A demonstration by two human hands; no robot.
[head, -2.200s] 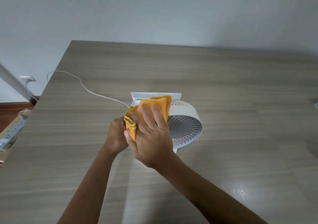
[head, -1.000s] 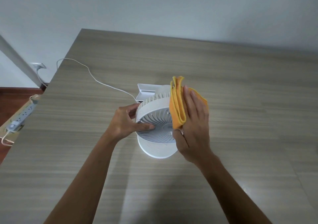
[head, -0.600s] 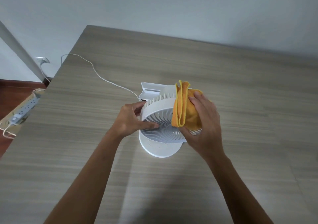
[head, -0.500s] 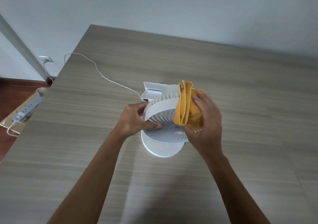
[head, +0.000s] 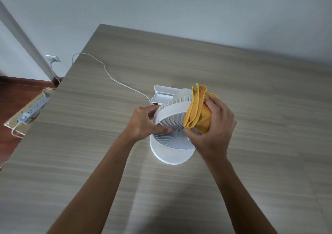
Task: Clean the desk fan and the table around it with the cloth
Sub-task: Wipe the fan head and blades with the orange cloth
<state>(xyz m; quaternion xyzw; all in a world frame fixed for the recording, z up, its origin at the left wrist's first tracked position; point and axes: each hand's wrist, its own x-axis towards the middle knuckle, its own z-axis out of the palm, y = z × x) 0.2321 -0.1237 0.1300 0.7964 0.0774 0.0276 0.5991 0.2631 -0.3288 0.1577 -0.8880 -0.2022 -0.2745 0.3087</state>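
A small white desk fan stands on its round base in the middle of the wooden table, its grille tilted up toward me. My left hand grips the fan's left rim, thumb across the grille. My right hand holds a folded orange cloth pressed against the fan's right rim and the right part of the grille. The cloth hides that side of the fan.
A white cord runs from the fan's back across the table and over its left edge. On the floor at the left lie a power strip and a wall socket. A white box-like part sits behind the fan.
The cloth went from the fan's left side to its right rim, and the fan's grille now faces up. My left hand took the left rim. Over the last half second my fingers closed tighter on the cloth.
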